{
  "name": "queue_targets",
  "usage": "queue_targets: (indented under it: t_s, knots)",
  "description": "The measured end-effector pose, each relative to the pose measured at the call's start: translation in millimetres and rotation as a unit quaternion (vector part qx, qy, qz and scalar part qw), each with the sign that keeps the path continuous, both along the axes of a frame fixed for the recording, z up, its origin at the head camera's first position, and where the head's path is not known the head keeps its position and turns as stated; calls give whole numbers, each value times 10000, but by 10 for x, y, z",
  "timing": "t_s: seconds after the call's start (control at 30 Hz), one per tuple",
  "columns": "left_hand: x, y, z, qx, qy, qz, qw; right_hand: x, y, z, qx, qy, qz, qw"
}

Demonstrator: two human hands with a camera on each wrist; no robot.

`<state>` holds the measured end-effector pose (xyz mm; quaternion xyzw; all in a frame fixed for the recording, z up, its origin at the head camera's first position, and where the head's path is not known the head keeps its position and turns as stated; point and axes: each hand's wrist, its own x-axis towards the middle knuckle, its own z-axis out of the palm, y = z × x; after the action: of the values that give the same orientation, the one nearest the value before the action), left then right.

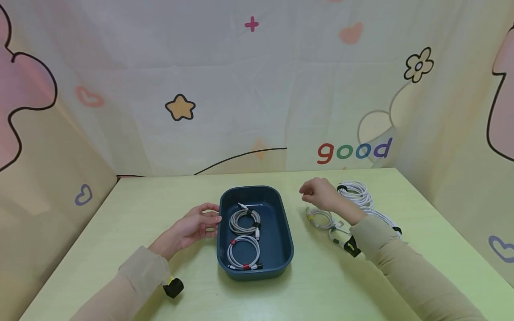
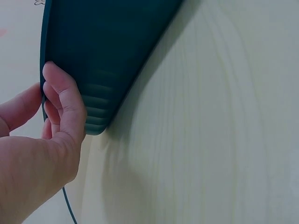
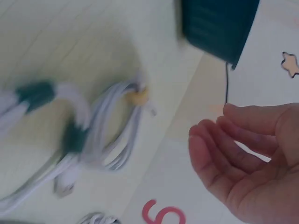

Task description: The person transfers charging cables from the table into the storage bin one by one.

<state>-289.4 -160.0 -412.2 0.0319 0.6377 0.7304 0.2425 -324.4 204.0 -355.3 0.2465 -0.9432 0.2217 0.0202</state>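
A dark blue plastic bin [image 1: 277, 223] stands mid-table with two coiled cables inside. The farther one is a grey cable [image 1: 234, 224] with black ties; the nearer is a white cable [image 1: 230, 254] with red ties. My left hand [image 1: 195, 226] holds the bin's left rim, thumb at the edge and fingers against the outer wall [image 2: 93, 51]. To the bin's right, my right hand [image 1: 322, 195] hovers with loosely curled fingers and nothing in them. Below it lies a small coiled cable [image 1: 321, 219] with a yellow tie [image 3: 138, 96].
Right of the bin lie several more white cables, among them a large coil [image 1: 358, 192] with a black tie and a cable [image 1: 341, 236] with a plug, partly under the right forearm. A printed cloth [image 1: 241, 125] hangs behind the table.
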Motion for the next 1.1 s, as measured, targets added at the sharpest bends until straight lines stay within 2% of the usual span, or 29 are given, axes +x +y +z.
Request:
queue_targets:
  t_s: [0.23, 0.47, 0.6, 0.73, 0.97, 1.1]
  knots:
    - [-3, -2, -4, 5, 7, -7, 10000, 12, 240, -69, 827, -375, -508, 9946]
    - [-17, -2, -14, -18, -6, 40, 10000, -18, 387, -163, 1144, -657, -726, 9886]
    - [-15, 2, -21, -23, -6, 55, 10000, -47, 451, -227, 1027, -773, -696, 9893]
    - [-6, 8, -27, -6, -36, 27, 10000, -55, 499, -261, 685, -904, -623, 9916]
    - [-10, 10, -18, -29, -70, 53, 10000, -72, 519, -216, 106, -1334, -677, 9887]
    - [-16, 5, -14, -5, -54, 36, 10000, -81, 520, -189, -58, -1469, -617, 9872]
